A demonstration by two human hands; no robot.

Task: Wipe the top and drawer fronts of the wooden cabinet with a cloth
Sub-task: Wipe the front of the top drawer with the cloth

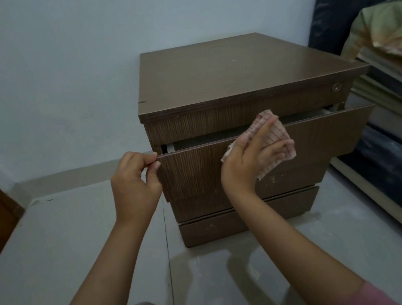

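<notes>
Right hand (255, 154) presses the cloth (274, 138) to the pulled-out middle drawer (322, 136) of the cabinet (234, 69); left hand (133, 180) pinches its left corner; speckled lower fronts (244, 220) seemingly remain unwiped.

The wooden cabinet (235, 74) stands on the pale floor (53, 252) against the wall, its second drawer (322, 134) pulled partly out. At the drawer's nine o'clock corner the left hand (133, 180) pinches the top edge of the front, while the right hand (255, 154) presses a checked cloth (274, 136) flat against the front near its upper edge. At three o'clock of the cabinet lies a pile of bedding (390, 30).
</notes>
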